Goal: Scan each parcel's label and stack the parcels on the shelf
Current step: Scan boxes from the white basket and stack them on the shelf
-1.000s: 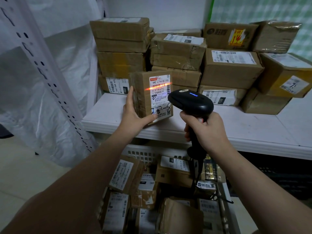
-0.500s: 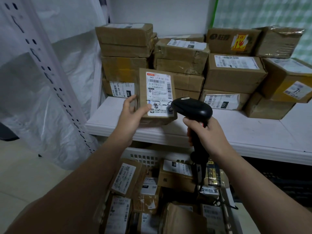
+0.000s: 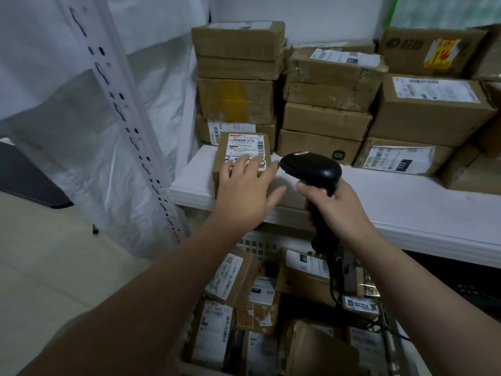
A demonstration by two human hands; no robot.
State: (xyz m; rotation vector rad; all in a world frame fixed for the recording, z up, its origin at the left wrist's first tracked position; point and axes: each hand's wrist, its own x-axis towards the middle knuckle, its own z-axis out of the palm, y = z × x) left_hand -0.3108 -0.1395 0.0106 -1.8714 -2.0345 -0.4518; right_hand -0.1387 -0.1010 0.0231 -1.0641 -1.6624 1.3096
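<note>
A small brown parcel (image 3: 244, 143) with a white label on top lies flat at the front left of the white shelf (image 3: 393, 202). My left hand (image 3: 246, 191) rests on it with spread, straight fingers covering the label's lower part. My right hand (image 3: 336, 207) grips the handle of a black barcode scanner (image 3: 311, 168), held just right of the parcel, above the shelf's front edge. No scan beam shows.
Stacked cardboard parcels (image 3: 325, 109) fill the back of the shelf. A white basket (image 3: 257, 241) below holds several labelled parcels (image 3: 227, 275). A perforated white shelf upright (image 3: 127, 126) and plastic sheeting stand at left. The scanner's cable hangs into the basket.
The parcel was held upright under an orange scan beam, then turned label-up and laid on the shelf. My left hand now rests flat on top. The scanner stayed roughly in place.
</note>
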